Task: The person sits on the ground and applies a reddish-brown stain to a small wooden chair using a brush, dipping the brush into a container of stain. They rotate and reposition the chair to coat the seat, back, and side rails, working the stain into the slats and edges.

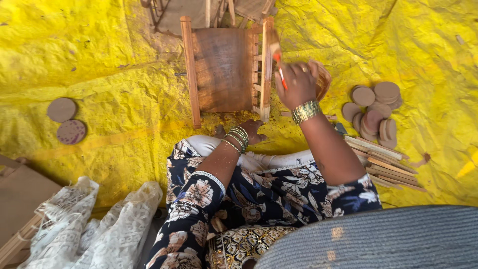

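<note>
A small wooden frame with a brown panel (223,69) lies on the yellow sheet (99,74) in front of me. My right hand (298,84) holds a paintbrush with an orange-red handle (279,65), its bristles against the frame's right side rail. A small bowl (323,82) sits just behind that hand, partly hidden. My left hand (253,130), with bangles at the wrist, rests on the sheet at the frame's near edge, its fingers curled; I cannot tell whether it holds anything.
A heap of round wooden discs (374,112) and a bundle of wooden sticks (386,164) lie to the right. Two discs (66,119) lie at the left. White lace cloth (84,224) and a brown board (20,199) are at the lower left. More wooden pieces (209,12) lie beyond the frame.
</note>
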`<state>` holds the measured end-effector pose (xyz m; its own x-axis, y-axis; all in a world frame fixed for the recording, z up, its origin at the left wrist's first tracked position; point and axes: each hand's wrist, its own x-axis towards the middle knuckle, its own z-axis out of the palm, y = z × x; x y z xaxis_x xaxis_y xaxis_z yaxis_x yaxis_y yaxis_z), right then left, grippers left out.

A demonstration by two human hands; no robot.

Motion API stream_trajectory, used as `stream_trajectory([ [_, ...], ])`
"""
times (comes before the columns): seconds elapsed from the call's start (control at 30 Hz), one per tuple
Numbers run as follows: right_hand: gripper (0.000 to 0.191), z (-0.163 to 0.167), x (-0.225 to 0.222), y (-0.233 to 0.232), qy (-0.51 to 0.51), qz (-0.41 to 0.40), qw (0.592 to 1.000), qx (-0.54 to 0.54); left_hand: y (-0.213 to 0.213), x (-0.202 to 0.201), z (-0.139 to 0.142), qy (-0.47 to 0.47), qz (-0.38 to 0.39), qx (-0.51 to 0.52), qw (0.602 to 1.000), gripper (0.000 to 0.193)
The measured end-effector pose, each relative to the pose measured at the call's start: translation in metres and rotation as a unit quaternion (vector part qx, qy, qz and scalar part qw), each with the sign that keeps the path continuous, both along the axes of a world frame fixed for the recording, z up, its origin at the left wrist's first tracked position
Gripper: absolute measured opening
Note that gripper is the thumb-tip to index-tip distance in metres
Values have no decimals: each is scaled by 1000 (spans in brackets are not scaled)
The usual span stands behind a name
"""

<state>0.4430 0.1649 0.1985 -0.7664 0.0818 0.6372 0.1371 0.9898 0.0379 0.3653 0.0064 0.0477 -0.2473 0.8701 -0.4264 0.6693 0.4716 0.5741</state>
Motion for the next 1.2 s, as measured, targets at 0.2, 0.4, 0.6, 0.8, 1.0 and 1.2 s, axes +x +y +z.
stream_trajectory([
  [0.2, 42, -55, -8, -16, -90, -42, 995, 34, -12, -17, 6, 3, 6, 21, 1000, 84],
  [0.4, 28, -120, 62, -72, -154, -10, 985, -82, -12, -47, -6, 3, -61, 87, 994, 79],
  [0.6, 22, -96, 94, -68, -108, -17, 989, -100, -13, -35, -18, 27, -46, 45, 998, 81],
  [0.8, 21, -99, 91, -66, -68, -5, 988, -137, -14, -4, -11, 49, -16, 38, 998, 80],
  [1.0, 25, -109, 143, -70, -113, 3, 982, -149, -4, 20, 11, 61, 11, -52, 997, 78],
  [1.2, 27, -105, 172, -79, -60, 2, 987, -150, -5, 22, 19, 27, 21, -53, 998, 80],
])
